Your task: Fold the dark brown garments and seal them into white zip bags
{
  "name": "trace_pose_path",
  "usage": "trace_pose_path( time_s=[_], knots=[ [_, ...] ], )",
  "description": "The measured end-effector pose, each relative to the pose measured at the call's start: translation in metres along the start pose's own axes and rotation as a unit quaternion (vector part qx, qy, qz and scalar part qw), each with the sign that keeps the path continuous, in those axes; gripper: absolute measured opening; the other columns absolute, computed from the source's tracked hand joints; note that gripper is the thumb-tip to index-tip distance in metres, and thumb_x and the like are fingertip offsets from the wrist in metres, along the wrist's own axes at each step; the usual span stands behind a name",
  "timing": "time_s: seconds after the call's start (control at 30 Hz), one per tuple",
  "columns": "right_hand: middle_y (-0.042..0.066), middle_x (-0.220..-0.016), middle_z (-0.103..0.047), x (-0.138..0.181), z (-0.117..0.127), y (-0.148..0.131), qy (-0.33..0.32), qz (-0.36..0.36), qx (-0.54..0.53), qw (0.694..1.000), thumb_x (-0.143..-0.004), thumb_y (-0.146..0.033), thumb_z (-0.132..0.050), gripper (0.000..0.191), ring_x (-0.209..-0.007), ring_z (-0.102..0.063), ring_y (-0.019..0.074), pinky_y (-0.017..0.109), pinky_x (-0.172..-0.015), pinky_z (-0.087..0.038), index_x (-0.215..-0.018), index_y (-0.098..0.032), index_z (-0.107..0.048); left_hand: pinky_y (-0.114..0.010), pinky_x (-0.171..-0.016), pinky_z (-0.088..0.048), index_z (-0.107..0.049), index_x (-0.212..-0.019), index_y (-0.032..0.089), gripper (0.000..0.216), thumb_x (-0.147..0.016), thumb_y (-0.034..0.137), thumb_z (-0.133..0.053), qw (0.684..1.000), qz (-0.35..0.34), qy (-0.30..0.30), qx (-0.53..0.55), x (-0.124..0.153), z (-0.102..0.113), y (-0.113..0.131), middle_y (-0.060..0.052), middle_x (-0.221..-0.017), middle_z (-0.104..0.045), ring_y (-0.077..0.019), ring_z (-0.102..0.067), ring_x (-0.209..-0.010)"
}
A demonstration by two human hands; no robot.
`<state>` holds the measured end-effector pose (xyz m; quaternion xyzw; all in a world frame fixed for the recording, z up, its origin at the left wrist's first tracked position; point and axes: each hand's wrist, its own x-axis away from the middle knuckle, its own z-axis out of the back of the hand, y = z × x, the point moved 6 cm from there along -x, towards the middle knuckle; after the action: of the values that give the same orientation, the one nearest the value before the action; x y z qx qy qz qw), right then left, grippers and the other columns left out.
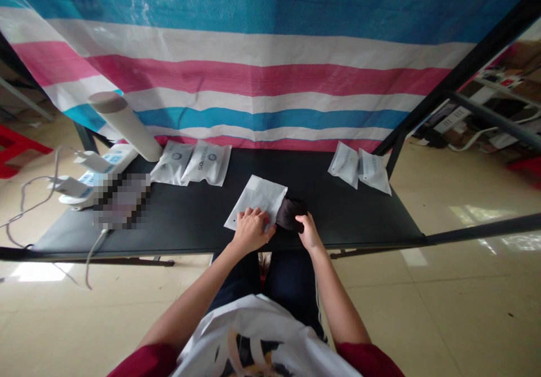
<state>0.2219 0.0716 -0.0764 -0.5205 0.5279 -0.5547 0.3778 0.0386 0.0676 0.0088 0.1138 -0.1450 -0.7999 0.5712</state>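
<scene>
White printed shirt (253, 337) nearest; beyond, near the front of the table (186, 219), left hand (251, 230) laid over a white pouch (258, 193), any grip unclear, and right hand (310, 233) pinching a dark fabric bundle (291, 212) at the pouch's right edge. Farther back, two printed pouches (207, 162) at left, two smaller-looking pouches (374, 171) at right; behind, striped sheet (253, 78).

Dark cloth (289, 212) in right fingers (301, 218)
</scene>
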Motion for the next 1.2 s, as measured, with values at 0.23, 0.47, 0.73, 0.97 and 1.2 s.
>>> trace_pose_path(
  time_s=[0.23,0.47,0.73,0.97,1.2],
  knots=[
    [0.006,-0.107,-0.071,0.004,-0.002,-0.011,-0.016,0.042,0.073,0.996,-0.077,-0.033,-0.048,0.045,-0.105,-0.066,0.0285,0.042,-0.085,-0.055,-0.118,-0.024,-0.061,-0.043,-0.082,-0.037,-0.065,-0.085,0.021,0.03,-0.087,0.05,-0.058,1.0,0.004,0.017,-0.019,-0.001,-0.004,-0.004,-0.009,-0.093,-0.065,-0.0297,-0.056,-0.095],
    [0.006,-0.105,-0.071,0.004,-0.003,-0.009,-0.028,0.041,0.052,0.997,-0.077,-0.04,-0.046,0.05,-0.103,-0.067,0.0294,0.042,-0.084,-0.055,-0.122,-0.024,-0.061,-0.044,-0.082,-0.038,-0.065,-0.085,0.021,0.031,-0.086,0.05,-0.058,0.999,-0.017,-0.007,-0.028,-0.002,-0.003,-0.001,-0.009,-0.094,-0.064,-0.0297,-0.055,-0.096],
    [0.005,-0.096,-0.074,0.001,0.004,-0.007,0.008,0.029,-0.05,0.998,-0.074,-0.042,-0.047,0.043,-0.107,-0.065,0.0287,0.041,-0.089,-0.053,-0.108,-0.022,-0.065,-0.042,-0.081,-0.038,-0.063,-0.086,0.022,0.034,-0.083,0.056,-0.062,0.997,-0.056,-0.038,-0.026,-0.007,-0.002,-0.006,-0.007,-0.094,-0.063,-0.0288,-0.055,-0.097],
    [0.005,-0.091,-0.074,0.007,0.001,-0.004,-0.039,-0.005,-0.056,0.998,-0.072,-0.04,-0.049,0.043,-0.099,-0.068,0.0298,0.042,-0.084,-0.053,-0.107,-0.022,-0.065,-0.037,-0.076,-0.04,-0.062,-0.089,0.022,0.019,-0.094,0.03,-0.045,0.997,-0.05,-0.024,-0.051,-0.004,0.002,0.001,-0.007,-0.092,-0.063,-0.0252,-0.058,-0.089],
    [0.001,-0.09,-0.074,0.014,-0.021,0.007,-0.066,-0.059,-0.197,0.976,-0.064,-0.035,-0.058,0.03,-0.103,-0.066,0.029,0.04,-0.087,-0.052,-0.09,-0.024,-0.066,-0.03,-0.068,-0.043,-0.057,-0.097,0.021,0.016,-0.095,0.023,-0.04,0.997,-0.065,0.015,0.039,0.001,0.009,0.008,-0.006,-0.092,-0.06,-0.0194,-0.06,-0.079]
  ],
)
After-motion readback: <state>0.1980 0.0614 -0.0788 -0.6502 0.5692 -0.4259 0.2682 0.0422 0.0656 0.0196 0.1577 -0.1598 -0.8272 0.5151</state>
